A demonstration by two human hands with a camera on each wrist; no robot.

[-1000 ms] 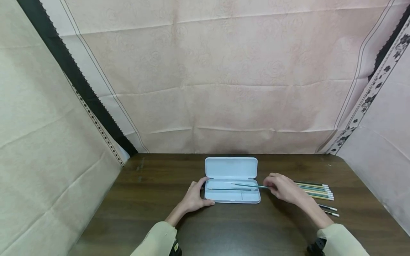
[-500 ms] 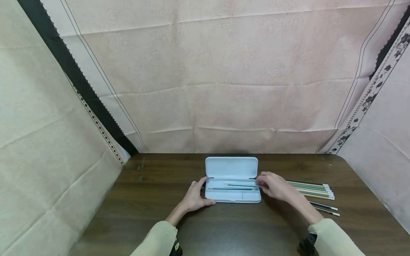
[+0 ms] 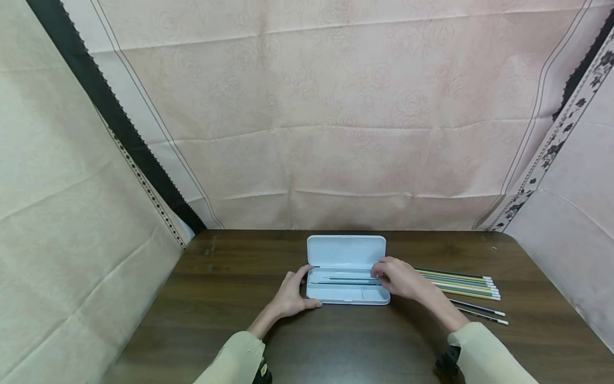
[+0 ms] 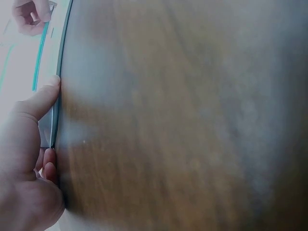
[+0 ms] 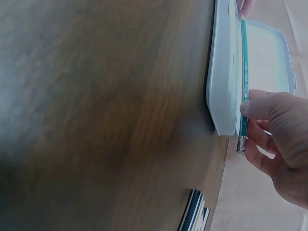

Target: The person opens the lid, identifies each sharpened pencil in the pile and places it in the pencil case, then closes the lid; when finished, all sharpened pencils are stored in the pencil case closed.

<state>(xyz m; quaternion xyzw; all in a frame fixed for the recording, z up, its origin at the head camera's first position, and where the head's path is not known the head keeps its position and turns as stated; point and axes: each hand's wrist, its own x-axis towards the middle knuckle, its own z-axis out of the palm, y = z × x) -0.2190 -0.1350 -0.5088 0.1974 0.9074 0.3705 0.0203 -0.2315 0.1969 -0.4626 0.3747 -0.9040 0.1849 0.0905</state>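
Observation:
An open light-blue pencil case [image 3: 346, 252] stands on the table, lid raised at the back. My left hand [image 3: 290, 297] holds its left end, with the thumb [image 4: 43, 98] on the front edge. Between thumb and fingers my right hand [image 3: 402, 277] pinches a green pencil [image 5: 245, 67] near its metal eraser end. This pencil lies lengthwise over the case's rear compartment, its tip pointing left. Another pencil [image 3: 331, 283] lies in the case just in front of it. A small divided compartment [image 3: 374, 294] shows at the tray's front right.
Several green, yellow and dark pencils [image 3: 475, 285] lie side by side right of the case, white ends outward. Two dark pencils [image 3: 482, 309] lie closer to me. A pale cloth [image 3: 336, 160] hangs behind the brown table [image 3: 364, 346].
My right hand has moved left with the green pencil, from beside the case to over its right end. The pencil has come down towards the tray. My left hand has stayed put.

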